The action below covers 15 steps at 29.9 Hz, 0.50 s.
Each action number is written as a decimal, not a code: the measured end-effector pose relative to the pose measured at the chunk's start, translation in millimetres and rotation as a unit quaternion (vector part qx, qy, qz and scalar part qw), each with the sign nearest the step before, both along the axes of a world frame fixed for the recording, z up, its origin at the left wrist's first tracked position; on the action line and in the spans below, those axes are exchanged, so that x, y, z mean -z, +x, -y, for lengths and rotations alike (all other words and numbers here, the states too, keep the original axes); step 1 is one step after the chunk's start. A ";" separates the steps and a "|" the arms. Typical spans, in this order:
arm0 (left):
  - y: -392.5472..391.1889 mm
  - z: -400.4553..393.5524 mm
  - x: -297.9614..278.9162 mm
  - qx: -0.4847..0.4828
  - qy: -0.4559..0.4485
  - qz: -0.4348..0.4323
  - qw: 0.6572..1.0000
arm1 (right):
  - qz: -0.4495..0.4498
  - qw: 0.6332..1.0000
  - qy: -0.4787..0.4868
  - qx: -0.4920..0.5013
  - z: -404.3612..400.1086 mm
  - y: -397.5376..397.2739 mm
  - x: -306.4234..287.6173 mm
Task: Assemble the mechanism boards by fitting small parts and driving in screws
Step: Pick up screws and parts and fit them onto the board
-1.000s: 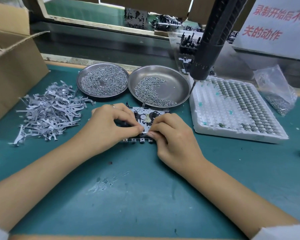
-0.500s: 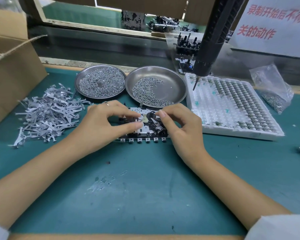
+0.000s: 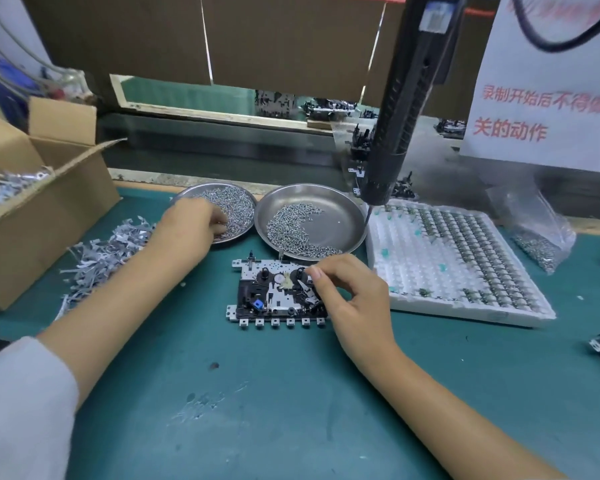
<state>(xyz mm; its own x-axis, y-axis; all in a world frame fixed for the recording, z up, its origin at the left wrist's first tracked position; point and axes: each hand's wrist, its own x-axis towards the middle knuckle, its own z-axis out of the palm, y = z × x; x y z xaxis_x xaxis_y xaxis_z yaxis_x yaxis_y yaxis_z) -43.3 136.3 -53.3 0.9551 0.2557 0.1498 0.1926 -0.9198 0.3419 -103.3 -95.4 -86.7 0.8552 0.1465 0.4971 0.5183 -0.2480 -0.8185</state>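
the mechanism board [image 3: 279, 294] lies flat mid-counter [image 3: 291, 410], bare green mat on its near side, dishes just behind. right hand [image 3: 352, 299] fingers curl over its right edge, pinching a small part. left hand [image 3: 187, 226] reaches into the left screw dish [image 3: 236, 206], fingers blurred, grip unclear.

Two steel dishes [image 3: 352, 206], one mechanism board [image 3: 274, 296], one tray [image 3: 465, 306]

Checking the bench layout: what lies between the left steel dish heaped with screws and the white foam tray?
In the head view, a second round steel dish with a sparser crescent of screws sits between the heaped dish and the foam tray.
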 end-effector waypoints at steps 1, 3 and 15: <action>-2.0 -0.4 -0.1 -0.007 0.013 0.014 1.000 | 0.001 1.000 -0.003 -0.001 -0.2 0.2 -0.3; -7.9 -0.2 -0.7 -0.011 0.036 0.063 0.997 | 0.001 1.000 -0.006 -0.003 -0.2 0.4 -0.8; -39.5 10.2 8.8 0.036 -0.183 0.231 0.955 | 0.059 0.996 -0.060 0.009 0.4 1.2 -3.5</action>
